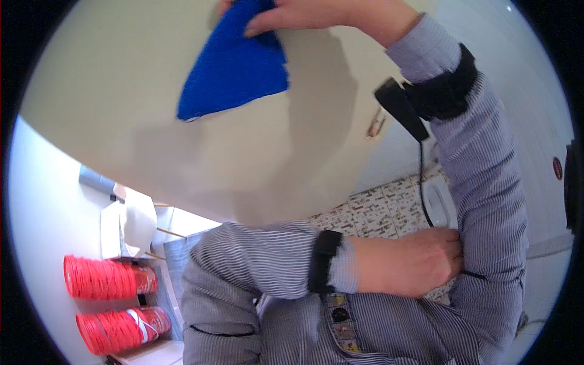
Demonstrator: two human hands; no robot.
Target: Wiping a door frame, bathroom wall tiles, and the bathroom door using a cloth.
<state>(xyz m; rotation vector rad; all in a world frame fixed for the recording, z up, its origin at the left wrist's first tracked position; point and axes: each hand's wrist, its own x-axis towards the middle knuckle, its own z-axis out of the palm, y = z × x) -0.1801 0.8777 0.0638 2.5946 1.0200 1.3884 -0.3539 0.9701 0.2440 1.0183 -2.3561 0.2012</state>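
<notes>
Two hands in view. Right hand (pixel 304 15) is raised to the top edge of the frame, fingers pinched on the upper corner of a blue cloth (pixel 234 67); the cloth hangs down from that grip against a pale cream panel (pixel 121 103) — whether it presses flat on the panel cannot be told. Part of the hand is cut off by the frame edge.

Left hand (pixel 413 261) crosses the body and rests on the right sleeve (pixel 486 201) near the elbow, fingers curled against the striped fabric; thumb side hidden, so whether it clamps the fabric or only touches cannot be told.

Each forearm carries a black band (pixel 447 91) near the wrist; a black cable (pixel 423 182) runs down from the right one.

Lower left — two red cups (pixel 106 277) lie on their sides, one above the other, just beside a white carton (pixel 128 222). A patterned tile floor (pixel 377 210) shows between the arms.
</notes>
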